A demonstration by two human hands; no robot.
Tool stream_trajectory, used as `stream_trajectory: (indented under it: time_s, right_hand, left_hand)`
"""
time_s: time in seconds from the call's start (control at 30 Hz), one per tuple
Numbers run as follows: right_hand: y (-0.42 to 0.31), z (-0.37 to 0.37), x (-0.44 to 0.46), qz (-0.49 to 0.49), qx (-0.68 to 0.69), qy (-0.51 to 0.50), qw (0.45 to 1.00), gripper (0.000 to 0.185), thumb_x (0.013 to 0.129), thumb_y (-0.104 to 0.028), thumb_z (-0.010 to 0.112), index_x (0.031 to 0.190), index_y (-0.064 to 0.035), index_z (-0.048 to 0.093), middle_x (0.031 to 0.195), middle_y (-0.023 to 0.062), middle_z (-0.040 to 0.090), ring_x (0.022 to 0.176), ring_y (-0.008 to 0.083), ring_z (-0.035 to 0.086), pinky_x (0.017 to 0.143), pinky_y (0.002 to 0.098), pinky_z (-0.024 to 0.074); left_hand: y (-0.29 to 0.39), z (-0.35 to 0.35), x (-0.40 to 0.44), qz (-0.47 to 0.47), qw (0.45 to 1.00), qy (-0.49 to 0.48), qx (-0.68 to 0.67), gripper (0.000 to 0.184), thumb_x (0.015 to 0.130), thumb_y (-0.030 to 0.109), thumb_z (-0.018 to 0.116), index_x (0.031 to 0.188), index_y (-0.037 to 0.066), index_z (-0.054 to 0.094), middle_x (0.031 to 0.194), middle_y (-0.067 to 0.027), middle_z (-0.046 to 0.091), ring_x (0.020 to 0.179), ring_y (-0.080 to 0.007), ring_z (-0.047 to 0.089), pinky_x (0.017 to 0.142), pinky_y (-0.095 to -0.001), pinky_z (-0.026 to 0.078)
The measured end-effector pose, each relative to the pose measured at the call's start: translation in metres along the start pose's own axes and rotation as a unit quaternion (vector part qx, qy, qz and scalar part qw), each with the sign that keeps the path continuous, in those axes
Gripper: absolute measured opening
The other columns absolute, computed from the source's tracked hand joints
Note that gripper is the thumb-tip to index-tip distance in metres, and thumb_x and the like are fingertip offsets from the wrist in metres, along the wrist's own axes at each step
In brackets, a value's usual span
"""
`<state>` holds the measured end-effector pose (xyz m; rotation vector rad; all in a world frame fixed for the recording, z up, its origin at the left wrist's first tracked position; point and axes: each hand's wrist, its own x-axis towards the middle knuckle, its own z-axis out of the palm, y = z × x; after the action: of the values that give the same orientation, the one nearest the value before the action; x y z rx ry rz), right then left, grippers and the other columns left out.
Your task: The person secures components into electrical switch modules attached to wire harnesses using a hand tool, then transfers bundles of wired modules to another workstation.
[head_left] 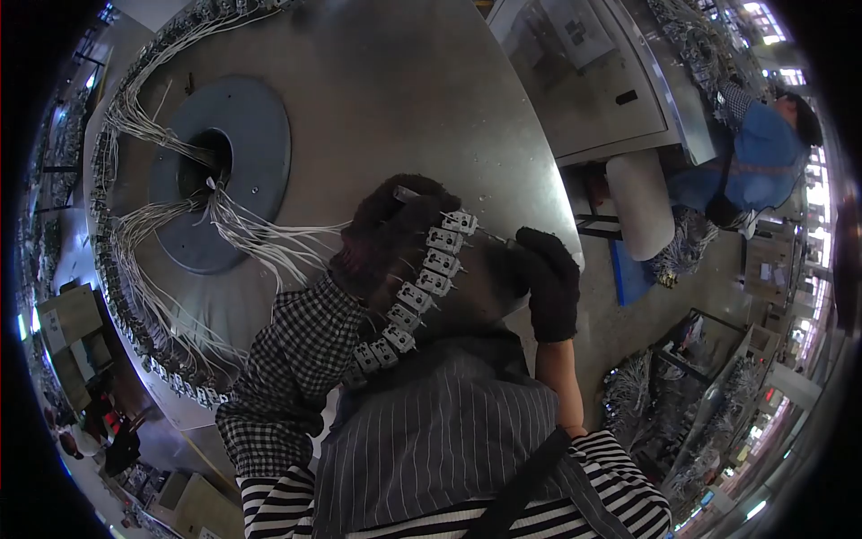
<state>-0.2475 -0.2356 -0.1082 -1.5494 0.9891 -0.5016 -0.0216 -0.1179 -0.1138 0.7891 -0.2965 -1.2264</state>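
Note:
My left hand [395, 229], in a dark glove, is closed round the upper end of a curved chain of small grey metal connector blocks [415, 297]. The chain hangs down in front of the striped apron [431, 431]. White wires [256, 235] run from the left up to my left hand. My right hand [546, 274], also gloved, is closed on a thin tool [496, 237], whose tip points at the top block of the chain. The tool's handle is mostly hidden in the glove.
A metal table [377, 99] bears a round grey hub [269, 144] with bundled wires through its hole. More blocks [103, 189] line the table's left edge. At the right, a co-worker in blue [759, 166] is beside a pale stool [639, 207] and a cabinet [584, 81].

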Motion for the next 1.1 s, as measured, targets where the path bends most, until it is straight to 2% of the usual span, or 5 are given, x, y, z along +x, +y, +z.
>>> stream_trajectory:
  time_s: [0.2, 0.3, 0.47, 0.83, 1.1]
  right_hand:
    - [-0.005, 0.007, 0.004, 0.017, 0.051, 0.018, 0.998, 0.025, 0.090, -0.008, 0.063, 0.113, -0.0003, 0.069, 0.116, 0.0083, 0.068, 0.108, 0.0179, 0.064, 0.091, 0.0307, 0.0527]
    - [-0.003, 0.008, 0.009, -0.095, -0.039, -0.020, 0.995, 0.025, 0.090, -0.009, 0.064, 0.113, -0.0012, 0.070, 0.114, 0.0074, 0.068, 0.106, 0.0168, 0.064, 0.089, 0.0299, 0.0525]
    - [-0.017, 0.016, 0.012, 0.089, 0.087, 0.017, 0.992, 0.024, 0.091, -0.011, 0.064, 0.113, -0.0020, 0.070, 0.101, 0.0054, 0.070, 0.090, 0.0124, 0.065, 0.079, 0.0269, 0.0526]
    - [-0.007, 0.016, 0.012, 0.057, 0.080, 0.002, 0.995, 0.026, 0.092, -0.013, 0.063, 0.116, -0.0020, 0.068, 0.102, 0.0061, 0.069, 0.089, 0.0132, 0.065, 0.077, 0.0271, 0.0528]
    - [-0.008, 0.014, 0.014, 0.097, 0.091, 0.001, 0.991, 0.029, 0.091, -0.014, 0.065, 0.118, -0.0014, 0.066, 0.108, 0.0080, 0.068, 0.097, 0.0163, 0.065, 0.083, 0.0299, 0.0538]
  left_hand:
    - [-0.002, 0.006, -0.003, -0.011, 0.999, 0.023, -0.040, 0.025, 0.104, 0.017, 0.055, 0.124, 0.002, 0.056, 0.114, -0.0147, 0.067, 0.107, -0.0233, 0.066, 0.090, -0.0372, 0.057]
    - [0.009, 0.014, -0.005, -0.031, 0.999, 0.041, -0.009, 0.026, 0.105, 0.017, 0.053, 0.126, 0.003, 0.054, 0.114, -0.0149, 0.067, 0.107, -0.0230, 0.066, 0.090, -0.0364, 0.056]
    - [-0.007, -0.002, 0.000, 0.017, 0.999, 0.016, 0.024, 0.025, 0.105, 0.017, 0.051, 0.127, 0.004, 0.053, 0.114, -0.0145, 0.067, 0.107, -0.0229, 0.066, 0.090, -0.0372, 0.056]
    - [-0.003, 0.004, -0.002, 0.003, 0.998, 0.055, 0.023, 0.030, 0.105, 0.022, 0.051, 0.126, 0.001, 0.052, 0.115, -0.0196, 0.064, 0.108, -0.0304, 0.064, 0.092, -0.0465, 0.056]
    - [-0.011, -0.001, -0.001, 0.067, 0.995, -0.003, 0.079, 0.027, 0.107, 0.022, 0.046, 0.125, 0.002, 0.053, 0.114, -0.0143, 0.066, 0.108, -0.0221, 0.066, 0.092, -0.0363, 0.055]
